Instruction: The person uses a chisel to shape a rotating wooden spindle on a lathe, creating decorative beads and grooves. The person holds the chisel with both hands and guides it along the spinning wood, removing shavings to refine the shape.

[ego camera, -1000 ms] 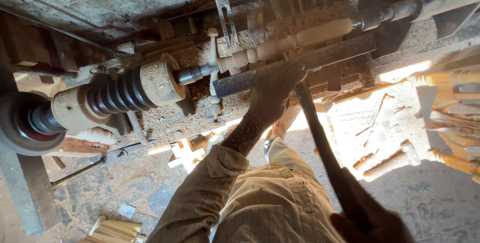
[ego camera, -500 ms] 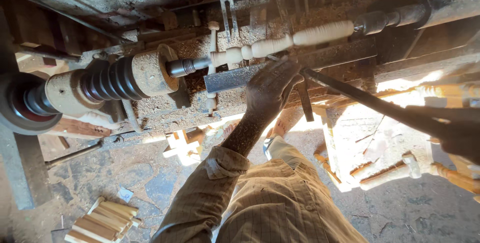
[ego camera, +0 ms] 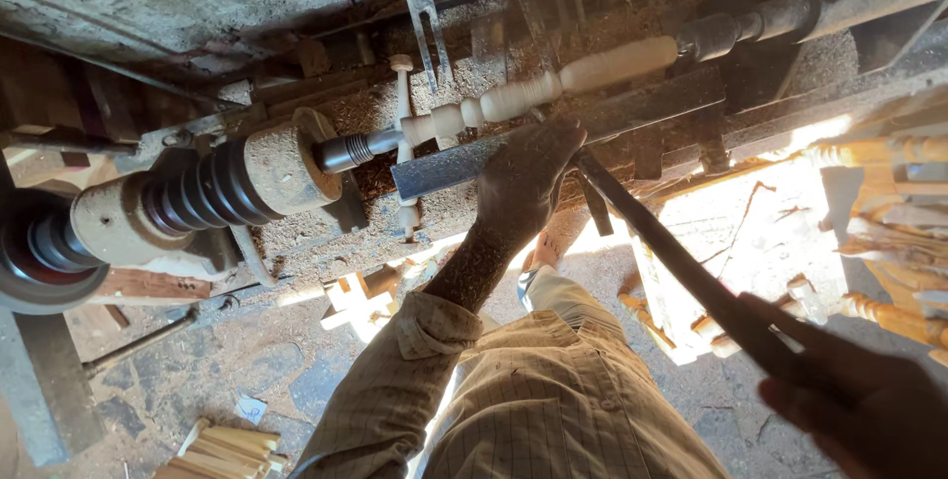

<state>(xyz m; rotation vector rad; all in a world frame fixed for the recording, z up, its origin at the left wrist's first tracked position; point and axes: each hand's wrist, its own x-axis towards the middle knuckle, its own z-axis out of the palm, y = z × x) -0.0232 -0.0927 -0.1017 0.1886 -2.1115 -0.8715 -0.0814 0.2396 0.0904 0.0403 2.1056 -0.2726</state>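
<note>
Clasped near its cutting end, the long dark metal turning chisel (ego camera: 681, 267) runs slantwise from the left hand (ego camera: 528, 178) down to the right hand (ego camera: 854, 405), whose fingers are closed round the handle at the lower right corner of the view. Left-hand fingers curl over the tool where it crosses the flat grey steel tool rest (ego camera: 553, 138), pressing it there; the tip itself is hidden under the knuckles, just beside the work. That work is a pale turned wooden spindle (ego camera: 538, 94), smooth and rounded into beads and a longer swelling, held lengthwise between a dark metal drive shaft (ego camera: 351, 151) on the left and a dark ribbed tailstock cylinder (ego camera: 755, 23) on the right. Left of the shaft sits a rough, dust-coated wooden stepped pulley (ego camera: 212, 193) with black grooves. Coarse sawdust (ego camera: 316, 232) lies thick over the lathe bed. A loose beige checked sleeve (ego camera: 395, 390) covers the left forearm. Beyond the bed's near edge, finished pale turned legs (ego camera: 889, 316) crowd the sunlit right side, while the dusty concrete floor (ego camera: 197, 370) lower left holds a bundle of light wooden sticks (ego camera: 222, 449).
</note>
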